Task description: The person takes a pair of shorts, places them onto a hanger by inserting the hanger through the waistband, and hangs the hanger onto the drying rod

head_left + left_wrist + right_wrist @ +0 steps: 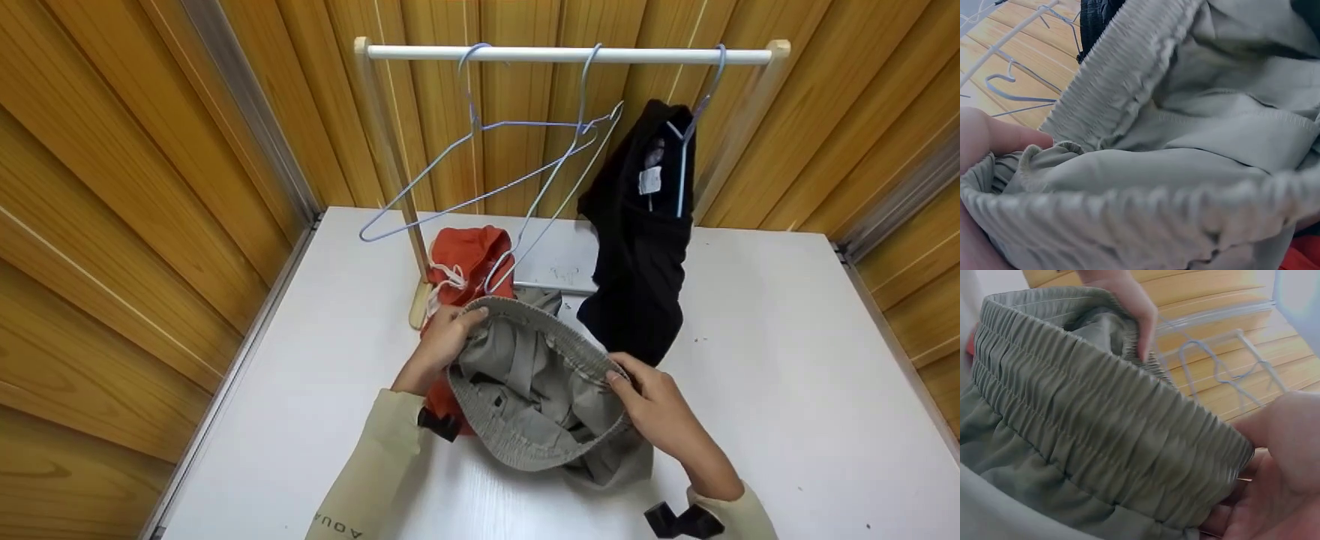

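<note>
Grey-green elastic-waist pants (525, 375) are held up over the table with the waistband spread wide, its opening facing the head camera. My left hand (448, 337) grips the waistband at its far left, thumb on the inside. At the right end of the band, my right hand (651, 394) pinches the edge between thumb and fingers. The left wrist view shows the gathered waistband (1117, 73) and the inside of the pants. In the right wrist view, the outer ribbed band (1112, 422) runs into the right hand's fingers. Below the waistband, the legs are mostly hidden.
A clothes rack with a white bar (540, 54) stands behind. On it hang a purple hanger (420, 187), a pale hanger (547, 187) and black pants (645, 247) on another hanger. A red garment (469, 255) with white drawstrings lies at the rack's left foot, on the white table (787, 337).
</note>
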A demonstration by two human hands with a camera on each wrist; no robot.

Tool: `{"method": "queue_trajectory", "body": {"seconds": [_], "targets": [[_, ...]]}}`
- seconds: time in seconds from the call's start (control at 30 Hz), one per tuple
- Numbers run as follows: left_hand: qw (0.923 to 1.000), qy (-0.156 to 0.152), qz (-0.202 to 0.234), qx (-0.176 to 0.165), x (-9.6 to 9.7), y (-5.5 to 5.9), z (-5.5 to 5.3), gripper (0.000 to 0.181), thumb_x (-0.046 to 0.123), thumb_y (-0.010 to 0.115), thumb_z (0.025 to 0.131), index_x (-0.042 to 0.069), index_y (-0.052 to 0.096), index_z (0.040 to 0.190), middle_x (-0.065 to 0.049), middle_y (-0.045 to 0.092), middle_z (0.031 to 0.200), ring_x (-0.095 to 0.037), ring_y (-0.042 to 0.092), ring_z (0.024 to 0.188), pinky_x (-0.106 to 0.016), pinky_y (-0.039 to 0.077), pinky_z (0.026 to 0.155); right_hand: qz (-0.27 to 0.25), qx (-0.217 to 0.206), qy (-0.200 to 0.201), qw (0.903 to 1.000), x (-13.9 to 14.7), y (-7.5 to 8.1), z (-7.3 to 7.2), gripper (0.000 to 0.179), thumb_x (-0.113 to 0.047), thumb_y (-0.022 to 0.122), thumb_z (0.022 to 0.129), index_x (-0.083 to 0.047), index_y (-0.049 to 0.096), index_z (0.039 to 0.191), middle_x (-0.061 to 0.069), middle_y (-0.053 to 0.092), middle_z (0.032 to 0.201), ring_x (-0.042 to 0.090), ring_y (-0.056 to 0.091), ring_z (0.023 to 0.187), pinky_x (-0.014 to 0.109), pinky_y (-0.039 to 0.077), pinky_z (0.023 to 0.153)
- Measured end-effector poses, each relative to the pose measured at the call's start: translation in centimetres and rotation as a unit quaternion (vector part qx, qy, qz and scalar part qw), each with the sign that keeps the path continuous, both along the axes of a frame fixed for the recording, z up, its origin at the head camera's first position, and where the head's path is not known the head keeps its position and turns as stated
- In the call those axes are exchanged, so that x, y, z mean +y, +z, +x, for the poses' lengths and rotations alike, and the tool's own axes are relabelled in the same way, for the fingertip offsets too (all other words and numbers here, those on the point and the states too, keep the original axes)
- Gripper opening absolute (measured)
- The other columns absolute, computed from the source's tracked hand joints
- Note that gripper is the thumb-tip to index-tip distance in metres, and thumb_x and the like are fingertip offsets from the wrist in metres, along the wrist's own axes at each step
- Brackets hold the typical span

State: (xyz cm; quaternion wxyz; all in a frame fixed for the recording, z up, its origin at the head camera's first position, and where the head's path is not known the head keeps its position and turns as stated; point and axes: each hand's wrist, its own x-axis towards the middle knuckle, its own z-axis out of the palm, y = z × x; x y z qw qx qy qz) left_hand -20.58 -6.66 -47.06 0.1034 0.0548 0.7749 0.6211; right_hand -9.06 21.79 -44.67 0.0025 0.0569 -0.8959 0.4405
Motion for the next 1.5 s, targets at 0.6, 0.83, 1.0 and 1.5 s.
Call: {"method": "queue_trajectory", "body": {"seconds": [0.6, 0.83, 1.0, 1.5], "targets": [[0.9994, -0.006, -0.033, -0.013, 0.1, -0.1, 0.1, 0.049, 0.028, 0.055, 0.096, 0.016, 0.039, 0.052, 0.011, 0.027, 0.051, -0.009, 0.029, 0.048, -0.026, 0.027, 0.050, -0.067, -0.018, 0.007, 0.9976, -2.4, -0.9, -2.2, 0.055, -0.026, 0.058, 0.097, -0.009, 0.037, 0.145, 0.017, 0.047, 0.144, 0.034, 0.049, 0.130, 0.050, 0.041, 0.105], [0.9994, -0.004, -0.033, 0.004, 0.1, -0.4, 0.2, 0.048, 0.031, 0.056, 0.094, 0.017, 0.038, 0.051, 0.011, 0.027, 0.051, -0.009, 0.028, 0.048, -0.025, 0.026, 0.050, -0.172, -0.064, -0.006, 0.9830, -3.8, 0.2, -4.6, 0.062, -0.025, 0.056, 0.098, -0.007, 0.025, 0.150, 0.018, 0.037, 0.149, 0.033, 0.041, 0.135, 0.045, 0.039, 0.107], [0.9993, -0.003, -0.038, 0.000, 0.0, -0.6, 0.1, 0.048, 0.031, 0.055, 0.094, 0.017, 0.038, 0.052, 0.010, 0.027, 0.051, -0.009, 0.028, 0.048, -0.025, 0.026, 0.050, -0.253, -0.090, -0.035, 0.9626, -4.9, 0.7, -6.4, 0.060, -0.019, 0.053, 0.099, -0.006, 0.024, 0.150, 0.019, 0.039, 0.148, 0.030, 0.044, 0.132, 0.025, 0.044, 0.099], [0.9989, 0.001, -0.047, -0.004, -0.1, -0.7, 0.2, 0.046, 0.033, 0.056, 0.094, 0.018, 0.039, 0.054, 0.009, 0.028, 0.054, -0.010, 0.030, 0.050, -0.025, 0.027, 0.052, -0.377, -0.120, -0.037, 0.9176, -8.2, 1.9, -9.8, 0.070, -0.018, 0.050, 0.100, 0.001, 0.008, 0.153, 0.025, 0.038, 0.148, 0.039, 0.044, 0.133, 0.045, 0.038, 0.109]]}}
